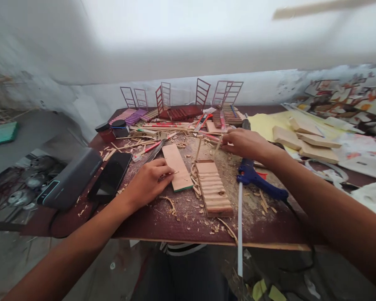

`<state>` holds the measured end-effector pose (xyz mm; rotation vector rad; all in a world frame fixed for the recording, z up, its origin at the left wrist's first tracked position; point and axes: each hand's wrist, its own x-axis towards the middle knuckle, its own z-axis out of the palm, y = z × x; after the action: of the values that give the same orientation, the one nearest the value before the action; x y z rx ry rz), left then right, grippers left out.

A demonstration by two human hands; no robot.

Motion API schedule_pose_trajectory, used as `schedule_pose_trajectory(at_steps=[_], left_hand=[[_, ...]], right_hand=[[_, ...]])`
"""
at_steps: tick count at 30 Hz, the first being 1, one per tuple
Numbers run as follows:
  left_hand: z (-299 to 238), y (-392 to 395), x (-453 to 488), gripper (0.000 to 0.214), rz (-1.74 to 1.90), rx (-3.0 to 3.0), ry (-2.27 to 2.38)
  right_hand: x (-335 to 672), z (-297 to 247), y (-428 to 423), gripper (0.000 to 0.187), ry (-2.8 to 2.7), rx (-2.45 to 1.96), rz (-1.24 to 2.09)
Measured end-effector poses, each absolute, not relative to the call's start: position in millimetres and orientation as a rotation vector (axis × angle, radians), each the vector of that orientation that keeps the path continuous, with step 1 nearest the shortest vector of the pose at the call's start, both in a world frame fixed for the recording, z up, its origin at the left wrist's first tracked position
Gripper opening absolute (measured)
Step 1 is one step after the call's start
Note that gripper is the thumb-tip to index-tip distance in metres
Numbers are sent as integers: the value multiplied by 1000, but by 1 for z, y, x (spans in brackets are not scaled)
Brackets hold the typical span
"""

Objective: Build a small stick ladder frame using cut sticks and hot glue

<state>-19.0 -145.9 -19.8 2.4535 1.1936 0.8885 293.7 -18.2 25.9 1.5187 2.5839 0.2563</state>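
Right hand (pixel 244 144): fingers drawn together at their tips, pinching the upper end of a thin stick (pixel 218 147) that rises, slightly tilted, from the far end of the slatted wooden piece (pixel 213 190); a second upright stick (pixel 199 149) stands at that piece's other far corner, untouched. Left hand (pixel 148 182): fingers curled, tips resting on the near left edge of a flat wooden board (pixel 176 167); a fine sliver shows at the fingertips, but whether it is pinched cannot be told. Board and slatted piece lie side by side, just apart, mid-table amid sawdust and shavings. Blue glue gun (pixel 259 179): lying just right of the slatted piece, under the right forearm, with a white glue stick (pixel 240 225) running out over the table's (pixel 181 228) near edge. Black phone (pixel 111 176) and grey power bank (pixel 70 177): left of the left hand. Small ladder-like frames (pixel 166 95): upright along the far edge. Pale wooden blocks (pixel 303 142): stacked loosely on a yellow sheet (pixel 265 123), far right.
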Motion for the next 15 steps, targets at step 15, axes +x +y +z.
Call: schedule_pose_trajectory(at_steps=[15], left_hand=[[-19,-149,-25,17,853,2446,1112]], right_hand=[[293,88,-69,9,3992,2187,-745]])
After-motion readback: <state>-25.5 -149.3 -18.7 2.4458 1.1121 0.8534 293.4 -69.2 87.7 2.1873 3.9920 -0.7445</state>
